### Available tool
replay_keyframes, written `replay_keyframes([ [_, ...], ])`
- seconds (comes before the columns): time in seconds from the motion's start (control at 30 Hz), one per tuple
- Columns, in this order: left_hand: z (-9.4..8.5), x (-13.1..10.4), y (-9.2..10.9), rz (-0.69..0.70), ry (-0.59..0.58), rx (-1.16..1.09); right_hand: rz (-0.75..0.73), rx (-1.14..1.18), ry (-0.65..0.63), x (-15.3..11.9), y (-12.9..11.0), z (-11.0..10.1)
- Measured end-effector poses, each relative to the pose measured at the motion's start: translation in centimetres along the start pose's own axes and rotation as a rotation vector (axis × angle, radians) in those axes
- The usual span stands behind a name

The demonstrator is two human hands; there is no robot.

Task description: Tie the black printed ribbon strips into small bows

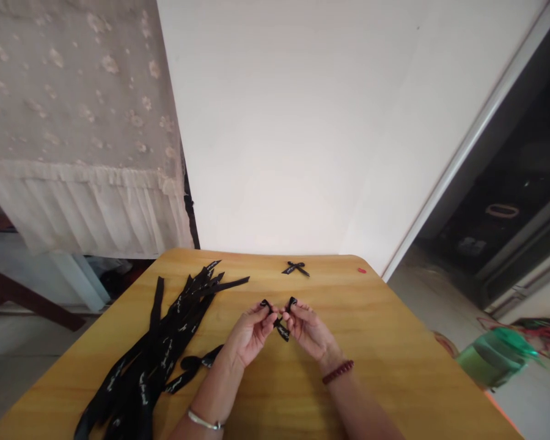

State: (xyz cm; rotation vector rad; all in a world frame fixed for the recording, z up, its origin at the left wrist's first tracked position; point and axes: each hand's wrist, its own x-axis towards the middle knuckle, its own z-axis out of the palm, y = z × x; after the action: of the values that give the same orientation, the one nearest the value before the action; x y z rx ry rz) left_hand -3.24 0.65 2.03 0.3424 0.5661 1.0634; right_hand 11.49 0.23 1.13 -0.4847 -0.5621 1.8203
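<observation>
Above the middle of the wooden table, my left hand [253, 330] and my right hand [308, 330] face each other, fingertips nearly meeting. Between them is a black ribbon bow [282, 330] with pale lettering. Each hand pinches one loop of it, and a printed tail hangs down between the hands. Fingers hide the knot. Left of my left hand lies a pile of black printed ribbon strips [165, 348]. A looped piece of black ribbon [192, 365] rests by my left forearm. Beyond my hands, a finished-looking small black bow [296, 267] lies flat.
The wooden table [376, 354] backs onto a white panel [293, 134]. A small red piece [362, 270] lies near its far right corner. On the right, a green translucent container [497, 357] stands beside the table. A floral curtain [82, 110] hangs at the left.
</observation>
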Motion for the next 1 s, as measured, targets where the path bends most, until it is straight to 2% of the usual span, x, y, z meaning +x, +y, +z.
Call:
replay_keyframes([
  [0.23,1.1,-0.9,0.5,-0.079,0.059,0.103,0.039,-0.054,-0.009,-0.8,-1.2,0.7],
  [0.33,1.3,-1.0,0.6,-0.097,0.051,0.112,0.059,-0.088,0.005,-1.0,-1.4,0.7],
  [0.47,0.9,-0.4,0.2,-0.112,0.064,0.052,0.049,-0.065,0.006,-0.9,-0.9,0.0],
  [0.57,0.3,0.2,-0.5,-0.057,0.096,-0.017,0.010,-0.018,-0.002,-0.6,-0.3,-0.7],
  [0.83,-0.8,0.9,-0.9,-0.036,0.016,0.101,0.004,-0.025,0.014,-0.1,-0.4,-1.3],
  [1.0,-0.8,0.9,-0.5,-0.020,0.058,0.197,0.008,-0.056,0.006,-0.2,-0.4,-1.3],
])
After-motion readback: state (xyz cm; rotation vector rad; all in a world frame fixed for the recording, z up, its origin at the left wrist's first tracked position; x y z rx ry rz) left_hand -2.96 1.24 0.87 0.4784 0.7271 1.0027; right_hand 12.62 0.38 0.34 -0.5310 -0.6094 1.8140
